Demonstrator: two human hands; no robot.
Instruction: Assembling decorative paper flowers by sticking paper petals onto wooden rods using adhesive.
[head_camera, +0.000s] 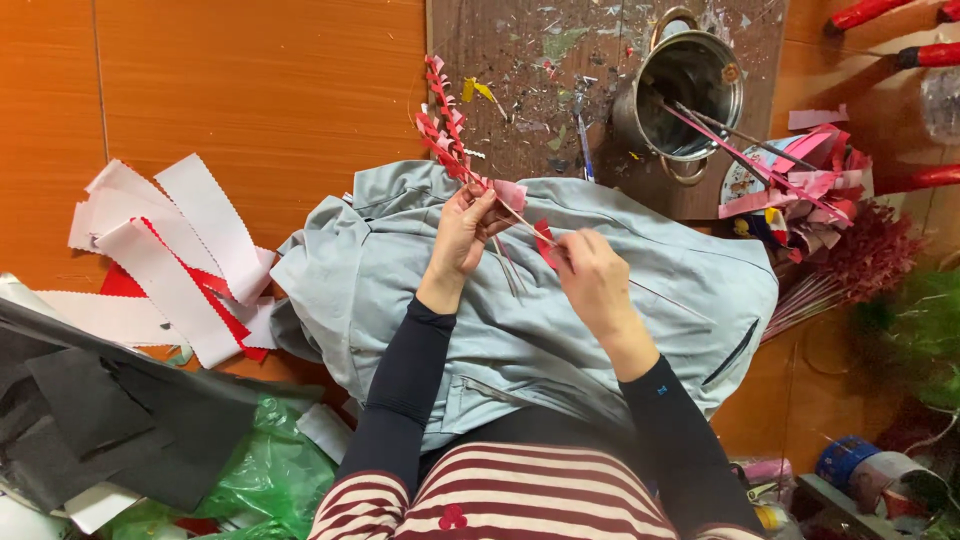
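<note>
Both hands pinching | left hand (462, 232): red paper sprig (447, 128) | right hand (594, 278): red petal (544, 243)

Thin stem (520, 215) with red-pink folded paper leaves (443, 118), angled up-left over grey cloth; small red paper piece (544, 243) at its lower part.

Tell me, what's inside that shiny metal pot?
Inside the metal pot stand a few thin sticks, at least one wrapped in pink, leaning out over the rim. The bottom looks dark, so I cannot tell if anything else lies there.
</note>
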